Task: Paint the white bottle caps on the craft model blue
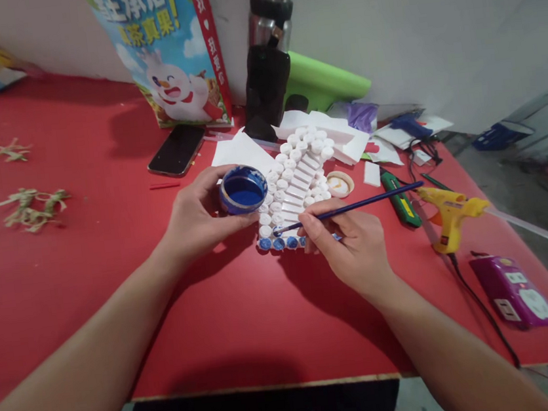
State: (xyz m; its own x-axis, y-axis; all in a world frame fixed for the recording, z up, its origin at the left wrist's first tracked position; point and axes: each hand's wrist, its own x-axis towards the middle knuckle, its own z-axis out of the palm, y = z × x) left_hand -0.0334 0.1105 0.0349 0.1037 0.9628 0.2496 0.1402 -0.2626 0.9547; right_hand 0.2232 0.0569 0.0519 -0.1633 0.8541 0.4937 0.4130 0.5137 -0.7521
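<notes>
My left hand is wrapped round a small round jar of blue paint, tilted so its inside shows. A thin dark blue brush is pinched in my right hand. The brush tip touches a disc at the lower left of a white model, made of small round rolls with a strip of steps up its middle. Several rolls along its front edge are blue; the others are white. Fingers of my right hand cover part of the front edge.
Behind the model lie white papers, with a phone and a printed bag to the left. A green cutter, yellow glue gun and purple power box are on the right. Straw pieces lie at left.
</notes>
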